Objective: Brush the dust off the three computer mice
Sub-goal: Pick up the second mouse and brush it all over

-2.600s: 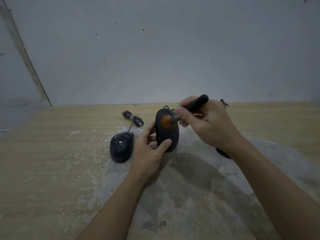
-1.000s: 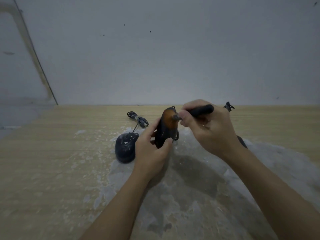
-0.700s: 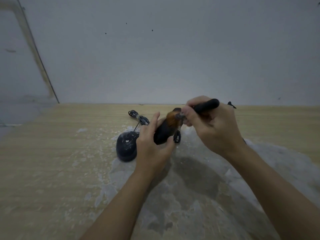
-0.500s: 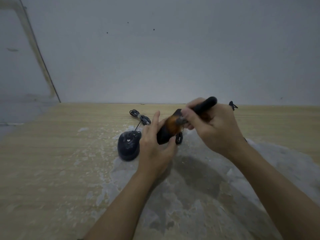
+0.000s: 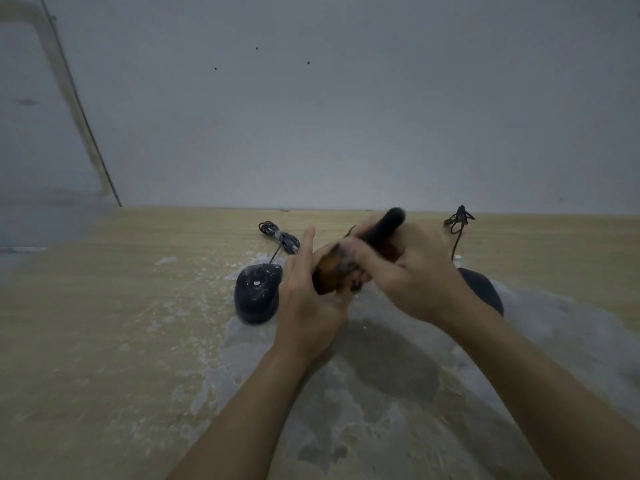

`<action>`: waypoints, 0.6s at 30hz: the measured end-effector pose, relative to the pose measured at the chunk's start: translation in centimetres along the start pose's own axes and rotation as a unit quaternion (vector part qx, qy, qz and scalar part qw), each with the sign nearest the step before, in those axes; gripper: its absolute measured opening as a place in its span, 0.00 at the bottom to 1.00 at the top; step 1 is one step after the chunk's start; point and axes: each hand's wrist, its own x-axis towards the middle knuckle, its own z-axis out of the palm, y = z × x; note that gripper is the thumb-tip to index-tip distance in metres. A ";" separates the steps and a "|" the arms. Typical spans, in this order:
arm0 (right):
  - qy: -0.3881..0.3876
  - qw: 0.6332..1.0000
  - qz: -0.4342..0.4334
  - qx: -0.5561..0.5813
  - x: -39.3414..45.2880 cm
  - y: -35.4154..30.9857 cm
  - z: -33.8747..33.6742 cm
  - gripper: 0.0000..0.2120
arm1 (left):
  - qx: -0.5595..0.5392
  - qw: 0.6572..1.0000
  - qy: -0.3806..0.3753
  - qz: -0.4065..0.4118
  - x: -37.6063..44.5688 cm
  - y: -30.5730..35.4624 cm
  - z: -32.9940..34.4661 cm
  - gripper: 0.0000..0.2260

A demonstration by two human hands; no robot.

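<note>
Hands meet above the middle of the wooden table (image 5: pixel 104 341), and we see both busy. Our left hand (image 5: pixel 308 306) grips the orange-and-black mouse (image 5: pixel 329 275) from below and the side, thumb curled against its near end and forefinger stretched up straight past it; the mouse is lifted off the table and tilted. Our right hand (image 5: pixel 408 282) is curled round the black handle of the brush (image 5: pixel 384 226), whose end pokes up and away from the knuckles, while the bristle end sits against the top of the held mouse (blurred, so we cannot tell just where it touches).

Just left of the left hand lies a dark mouse (image 5: pixel 256 296), dusted with white flecks, its cable (image 5: pixel 280 237) bundled beyond it. A third mouse (image 5: pixel 483 289) peeks out from behind the right wrist, its cord (image 5: pixel 459 223) trailing toward the wall (image 5: pixel 346 116). Pale dust (image 5: pixel 381 410) spreads under and near both forearms.

Beyond the hands, the table's far edge meets the wall. Left of the dark mouse the table lies open as far as its left edge; right of the third mouse bare wood runs out of view.
</note>
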 end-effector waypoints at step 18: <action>0.006 0.996 0.078 0.046 0.2 1.4 -1.9 0.06 | -0.004 1.000 -0.004 0.011 0.1 0.3 -0.2 0.36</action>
